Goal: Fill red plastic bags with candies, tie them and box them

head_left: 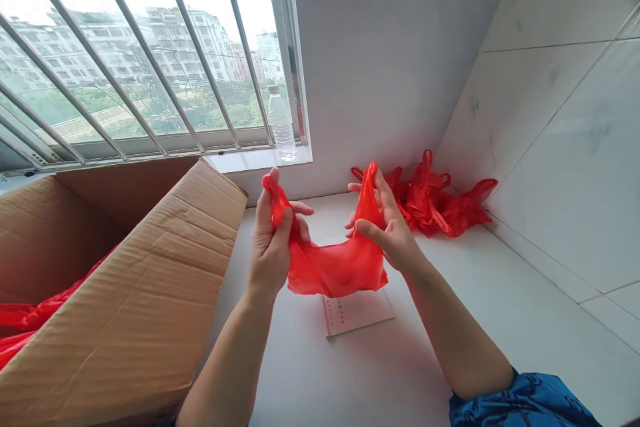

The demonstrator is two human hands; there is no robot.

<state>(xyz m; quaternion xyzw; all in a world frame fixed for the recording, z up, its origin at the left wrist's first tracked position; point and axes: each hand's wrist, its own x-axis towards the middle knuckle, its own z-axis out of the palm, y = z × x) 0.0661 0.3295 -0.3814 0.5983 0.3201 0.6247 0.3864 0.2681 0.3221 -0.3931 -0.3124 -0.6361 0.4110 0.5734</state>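
Note:
A thin red plastic bag (337, 268) is stretched between my two hands above the white surface, its handles upward. My left hand (269, 250) grips the left handle, thumb pressed against the fingers. On the other side, my right hand (395, 235) has the right handle over its fingers, with the thumb against the film. Below the bag lies a pale flat booklet (364, 312) with small dark print, its far part hidden by the bag. Whether anything is inside the bag I cannot tell.
An open cardboard box (150, 267) with red plastic inside stands at the left. Several crumpled red bags (430, 203) lie against the wall at the back right. A clear bottle (281, 123) stands on the sill by the barred window. White tiles (565, 167) line the right side.

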